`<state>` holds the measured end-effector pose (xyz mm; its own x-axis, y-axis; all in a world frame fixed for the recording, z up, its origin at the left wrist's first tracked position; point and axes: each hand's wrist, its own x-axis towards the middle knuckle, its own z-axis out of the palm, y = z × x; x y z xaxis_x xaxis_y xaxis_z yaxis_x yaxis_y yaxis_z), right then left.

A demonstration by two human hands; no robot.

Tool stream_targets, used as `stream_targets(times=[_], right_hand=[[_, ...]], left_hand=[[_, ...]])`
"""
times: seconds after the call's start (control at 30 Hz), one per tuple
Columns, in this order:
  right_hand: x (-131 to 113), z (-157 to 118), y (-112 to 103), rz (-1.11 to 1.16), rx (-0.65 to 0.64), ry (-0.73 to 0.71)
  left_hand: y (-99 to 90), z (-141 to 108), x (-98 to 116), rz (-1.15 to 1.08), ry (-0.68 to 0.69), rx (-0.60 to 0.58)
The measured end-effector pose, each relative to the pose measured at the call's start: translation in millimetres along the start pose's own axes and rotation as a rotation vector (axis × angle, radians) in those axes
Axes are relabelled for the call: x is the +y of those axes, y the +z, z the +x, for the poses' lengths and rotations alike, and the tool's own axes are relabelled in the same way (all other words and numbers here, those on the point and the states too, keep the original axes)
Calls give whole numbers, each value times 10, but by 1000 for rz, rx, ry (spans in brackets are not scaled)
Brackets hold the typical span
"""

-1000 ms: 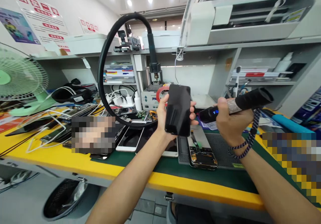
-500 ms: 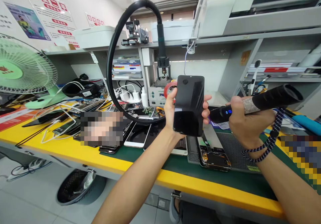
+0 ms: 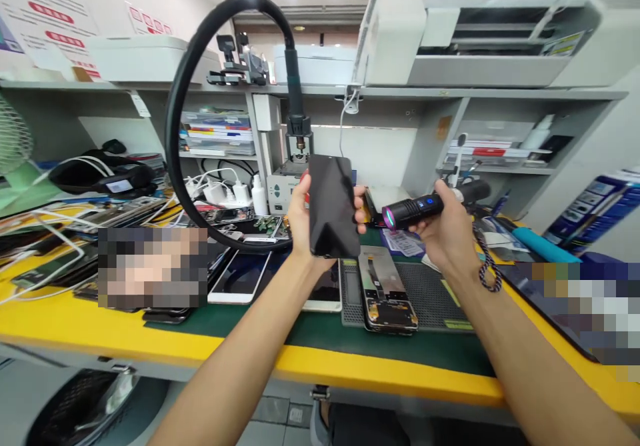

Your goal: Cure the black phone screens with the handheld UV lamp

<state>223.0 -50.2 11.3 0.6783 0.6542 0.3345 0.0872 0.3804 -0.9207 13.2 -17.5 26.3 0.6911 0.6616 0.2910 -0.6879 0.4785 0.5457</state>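
Head view: the left hand (image 3: pixel 301 227) is curled around a glossy black rectangular phone (image 3: pixel 334 207), raised above a flat dark-green mat (image 3: pixel 325 334); the right hand (image 3: pixel 450 233) grips a black cylindrical flashlight (image 3: pixel 416 211), its purple-rimmed lens (image 3: pixel 389 219) facing the phone.

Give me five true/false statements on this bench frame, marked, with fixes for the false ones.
1. The left hand holds a black rectangular phone. True.
2. The left hand also holds the black cylindrical flashlight. False: the right hand holds it.
3. The flashlight's purple-and-green end is the one nearer the black phone. True.
4. The pale-green plastic fan stands at the picture's right edge. False: it stands at the left edge.
5. An opened silver-and-black phone rests on the dark grey mat. True.
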Motion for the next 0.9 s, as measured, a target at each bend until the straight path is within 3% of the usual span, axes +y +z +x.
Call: stream_targets(times=[0.17, 0.33, 0.67, 0.9], right_hand=[[-125, 44, -79, 179, -127, 291], [-161, -22, -42, 276, -136, 389], [-54, -23, 12, 242, -4, 196], [46, -10, -23, 150, -20, -21]], left_hand=[[4, 10, 13, 16, 25, 54], [-12, 18, -37, 31, 5, 16], [-38, 14, -32, -35, -10, -60], [6, -17, -42, -79, -68, -38]])
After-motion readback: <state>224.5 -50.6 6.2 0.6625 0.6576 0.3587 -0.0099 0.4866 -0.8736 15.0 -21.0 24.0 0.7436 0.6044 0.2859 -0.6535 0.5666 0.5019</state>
